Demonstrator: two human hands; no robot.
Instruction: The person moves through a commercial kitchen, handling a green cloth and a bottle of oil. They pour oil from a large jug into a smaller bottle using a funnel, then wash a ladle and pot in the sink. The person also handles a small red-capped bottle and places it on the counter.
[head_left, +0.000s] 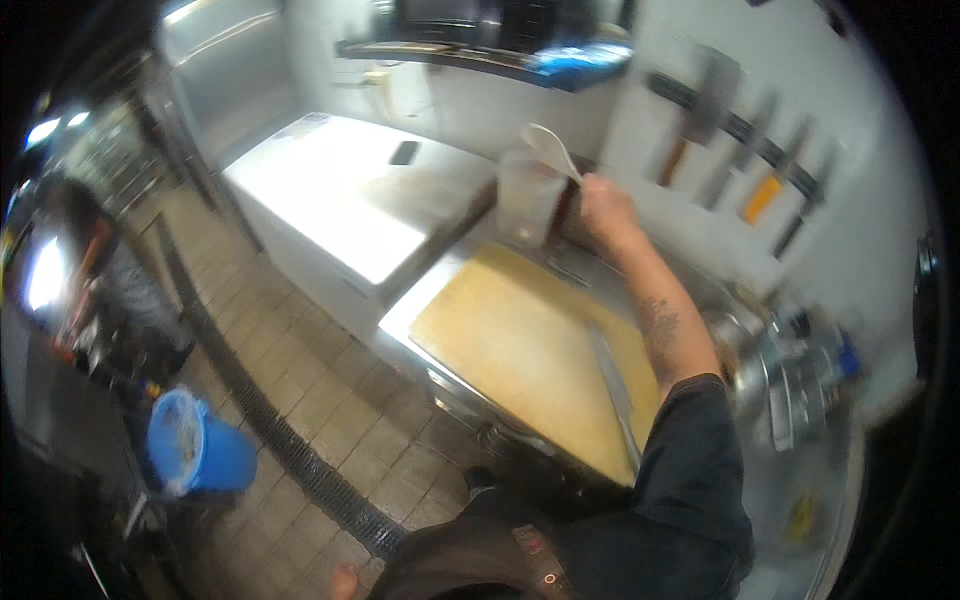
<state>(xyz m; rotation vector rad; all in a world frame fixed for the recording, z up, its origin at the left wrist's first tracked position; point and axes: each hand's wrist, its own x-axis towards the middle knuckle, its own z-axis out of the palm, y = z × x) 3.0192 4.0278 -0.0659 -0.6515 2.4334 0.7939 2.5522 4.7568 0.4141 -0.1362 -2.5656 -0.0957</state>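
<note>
My right hand (607, 206) is closed around the handle of a pale spoon (546, 146), raised over a translucent plastic container (527, 195) at the back of the counter. Below my forearm lies a large yellowish cutting board (517, 337), with a long knife (616, 390) resting along its right part. Only a small part of my left hand (345, 581) shows at the bottom edge, low beside my apron; its fingers cannot be made out.
Several knives (763, 199) hang on a wall rack. A white-topped counter (330, 187) bears a dark flat object (404, 153). Metal containers (784, 405) stand at right. At left are a blue bucket (225, 454), a floor drain grate (300, 457) and another person (127, 277).
</note>
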